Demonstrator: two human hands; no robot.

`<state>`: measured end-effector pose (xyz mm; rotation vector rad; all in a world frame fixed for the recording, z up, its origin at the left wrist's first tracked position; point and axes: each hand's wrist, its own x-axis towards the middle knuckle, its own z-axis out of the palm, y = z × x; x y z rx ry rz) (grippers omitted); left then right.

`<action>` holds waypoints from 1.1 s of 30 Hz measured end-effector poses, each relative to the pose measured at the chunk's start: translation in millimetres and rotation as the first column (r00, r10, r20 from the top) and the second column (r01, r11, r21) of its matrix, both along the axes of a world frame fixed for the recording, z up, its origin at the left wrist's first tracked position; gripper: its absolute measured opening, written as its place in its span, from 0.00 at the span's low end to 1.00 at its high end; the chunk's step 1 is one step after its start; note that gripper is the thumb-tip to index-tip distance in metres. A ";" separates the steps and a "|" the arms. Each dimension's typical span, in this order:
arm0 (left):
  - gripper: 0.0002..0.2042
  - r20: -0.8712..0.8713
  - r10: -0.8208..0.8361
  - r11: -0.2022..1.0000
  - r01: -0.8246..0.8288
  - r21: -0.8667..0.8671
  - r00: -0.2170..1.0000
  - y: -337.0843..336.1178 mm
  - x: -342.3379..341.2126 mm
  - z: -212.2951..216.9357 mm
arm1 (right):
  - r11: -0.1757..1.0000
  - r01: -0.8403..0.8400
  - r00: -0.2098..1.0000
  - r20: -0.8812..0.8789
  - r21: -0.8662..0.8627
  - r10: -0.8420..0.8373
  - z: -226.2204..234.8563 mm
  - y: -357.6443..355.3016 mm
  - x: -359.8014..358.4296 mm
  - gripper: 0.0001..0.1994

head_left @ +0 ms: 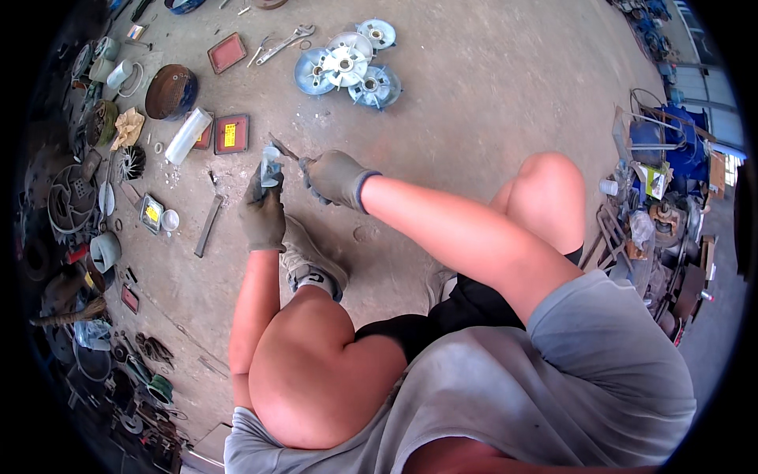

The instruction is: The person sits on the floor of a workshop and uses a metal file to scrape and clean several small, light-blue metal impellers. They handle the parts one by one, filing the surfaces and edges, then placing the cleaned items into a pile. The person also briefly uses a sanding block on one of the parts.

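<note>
Gloves cover both hands. Left hand (263,212) is clamped around a small pale metal part (270,167), held upright above the concrete floor (489,87). Right hand (335,178) is closed on a thin dark tool (284,148) whose tip meets the top of the part; the two hands sit just beside each other, not touching. What the part is I cannot tell.

Below the part, one shoe (309,261) shows between the person's bare knees.

Left of the part, one flat dark bar (208,226) lies on the floor, with a small square tin (150,213) bearing a yellow label and a white round cap (170,220) just beyond it. Up and left of the part lies a red rectangular tray (231,133) with a yellow label in its middle, touched by one clear plastic cylinder (187,136). Farther up sits a second red tray (227,53), without a label, and a rusty round bowl (170,92).

Well above the part, four pale blue finned discs (346,65) lie clustered and overlapping, one wrench (285,43) just left of them.

Far left of the part, a row of dark machine parts (75,197) lines the floor's edge; far right stands a heap of scrap (659,205).
</note>
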<state>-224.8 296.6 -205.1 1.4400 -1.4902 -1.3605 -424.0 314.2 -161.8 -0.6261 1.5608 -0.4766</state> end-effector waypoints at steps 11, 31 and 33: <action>0.17 -0.075 0.023 1.000 -0.024 -0.016 0.997 15.0 8.8 7.6 | 0.998 -0.040 0.999 0.014 -0.040 0.041 31.8 6.3 -17.7 0.22; 0.26 -0.715 0.193 0.899 0.172 0.403 0.672 15.1 -4.6 -5.7 | 0.938 -0.314 0.929 -0.253 -0.149 0.270 40.7 55.5 -69.2 0.26; 0.26 -0.734 0.225 0.888 0.176 0.425 0.641 9.6 -10.8 -4.8 | 0.955 -0.278 0.951 -0.168 -0.100 0.259 41.9 48.5 -64.9 0.26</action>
